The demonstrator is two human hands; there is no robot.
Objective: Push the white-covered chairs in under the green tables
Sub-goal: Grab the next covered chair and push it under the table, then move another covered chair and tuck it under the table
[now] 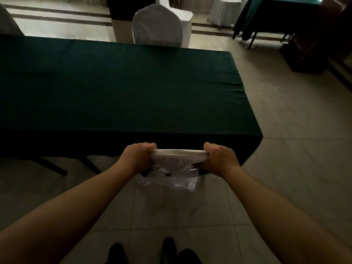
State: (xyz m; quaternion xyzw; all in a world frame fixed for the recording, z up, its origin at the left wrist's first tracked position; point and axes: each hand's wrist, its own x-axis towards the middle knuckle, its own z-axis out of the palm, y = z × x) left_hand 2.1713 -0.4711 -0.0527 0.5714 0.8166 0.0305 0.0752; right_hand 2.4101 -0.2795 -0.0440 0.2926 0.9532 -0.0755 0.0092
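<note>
Hands first, from the left: my left hand (138,156) is curled over the top left corner of the chair back, fingers wrapped round the white cover and gripping it. Between my hands runs the top edge of the chair (178,164), its white cover bunched and hanging loose below, with what may be a small dark clip or tie on it; the light is too dim to be sure. The chair back sits right against the near edge of the green table (122,88), close to that table's near right corner, with the seat hidden beneath the hanging cloth. My right hand (219,159) grips the top right corner of the chair back the same way, fingers closed round the fabric. Across the table, at its far edge, a second white chair (157,25) stands upright. Further right, well apart, another green table (266,14) stands on the tiled floor (285,168). My dark shoes (168,248) show at the bottom.
</note>
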